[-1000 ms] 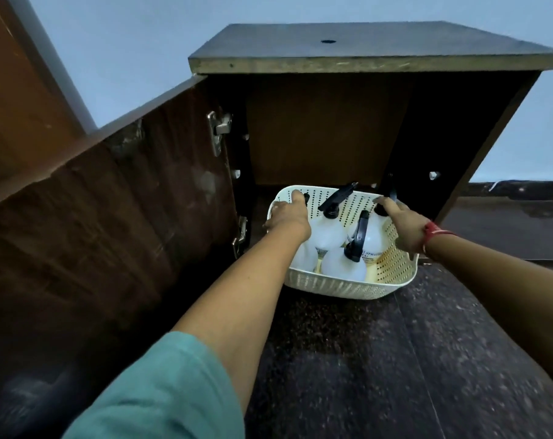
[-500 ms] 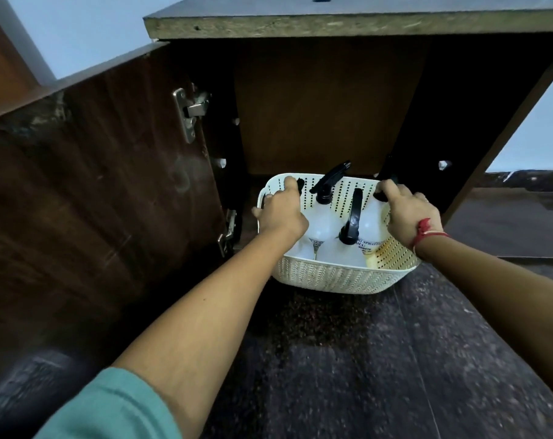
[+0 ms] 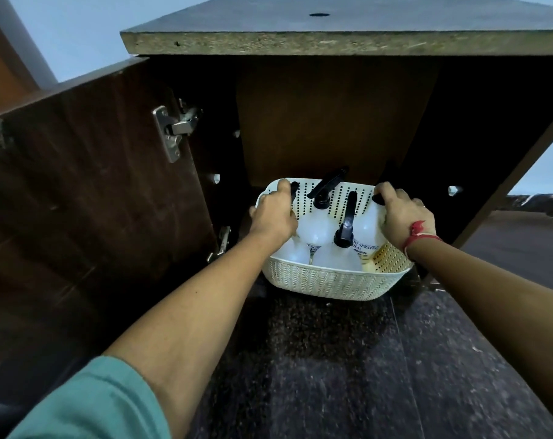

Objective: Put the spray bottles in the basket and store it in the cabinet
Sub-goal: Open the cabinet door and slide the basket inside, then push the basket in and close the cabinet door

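Note:
A cream perforated basket (image 3: 332, 285) sits at the mouth of the open brown cabinet (image 3: 332, 122), its far end inside and its near wall over the dark floor. Several white spray bottles (image 3: 316, 229) with black trigger heads lie packed inside it. My left hand (image 3: 273, 217) grips the basket's left rim. My right hand (image 3: 401, 217), with a red thread at the wrist, grips the right rim, partly covering one bottle's head.
The cabinet door (image 3: 88, 185) stands open on the left, with metal hinges (image 3: 173, 129) on its inner face. A thick board (image 3: 348, 30) tops the cabinet. Dark speckled floor (image 3: 348, 375) stretches in front. The cabinet's right side panel (image 3: 506, 185) slants close to my right hand.
The basket has slid a little deeper into the cabinet with both hands on its rim. My view has moved closer and lower.

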`<state>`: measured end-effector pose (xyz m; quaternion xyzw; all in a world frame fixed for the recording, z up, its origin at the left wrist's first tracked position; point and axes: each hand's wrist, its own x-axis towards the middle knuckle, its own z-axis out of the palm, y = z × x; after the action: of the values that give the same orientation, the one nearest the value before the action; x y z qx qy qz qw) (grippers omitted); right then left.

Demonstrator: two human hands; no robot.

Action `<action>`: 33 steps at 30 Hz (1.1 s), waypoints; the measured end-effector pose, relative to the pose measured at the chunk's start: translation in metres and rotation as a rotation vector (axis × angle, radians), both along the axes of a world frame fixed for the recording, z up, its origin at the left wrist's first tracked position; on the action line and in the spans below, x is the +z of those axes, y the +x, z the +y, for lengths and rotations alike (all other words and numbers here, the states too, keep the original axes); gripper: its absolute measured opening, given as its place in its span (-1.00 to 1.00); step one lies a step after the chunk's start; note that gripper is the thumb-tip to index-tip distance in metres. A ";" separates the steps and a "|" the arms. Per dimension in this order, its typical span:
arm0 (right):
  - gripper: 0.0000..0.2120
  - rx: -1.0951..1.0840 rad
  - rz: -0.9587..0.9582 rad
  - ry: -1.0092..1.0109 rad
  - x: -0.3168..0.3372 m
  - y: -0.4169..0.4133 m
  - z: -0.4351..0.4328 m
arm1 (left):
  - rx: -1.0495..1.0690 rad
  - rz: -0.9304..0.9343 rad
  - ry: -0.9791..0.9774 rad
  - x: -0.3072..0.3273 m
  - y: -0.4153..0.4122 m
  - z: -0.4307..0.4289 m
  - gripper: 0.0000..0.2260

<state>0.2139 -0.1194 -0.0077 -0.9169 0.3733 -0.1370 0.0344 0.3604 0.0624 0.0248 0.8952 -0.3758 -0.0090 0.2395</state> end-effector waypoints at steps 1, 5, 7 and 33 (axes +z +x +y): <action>-0.54 0.000 0.000 -0.010 0.000 0.004 -0.004 | -0.002 -0.005 -0.003 -0.001 0.004 -0.003 -0.63; -0.48 -0.013 0.021 -0.024 -0.001 0.022 -0.021 | -0.001 -0.027 -0.006 -0.002 0.019 -0.019 -0.63; -0.45 -0.027 0.025 -0.012 -0.001 0.030 -0.028 | 0.002 -0.033 -0.014 -0.003 0.028 -0.026 -0.66; -0.25 -0.051 -0.245 0.098 0.020 0.029 -0.002 | 0.135 0.044 0.001 0.021 0.018 -0.019 -0.50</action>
<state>0.2433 -0.1209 0.0122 -0.8807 0.3958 -0.2305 0.1209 0.3785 0.0431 0.0458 0.9182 -0.3091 -0.0127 0.2473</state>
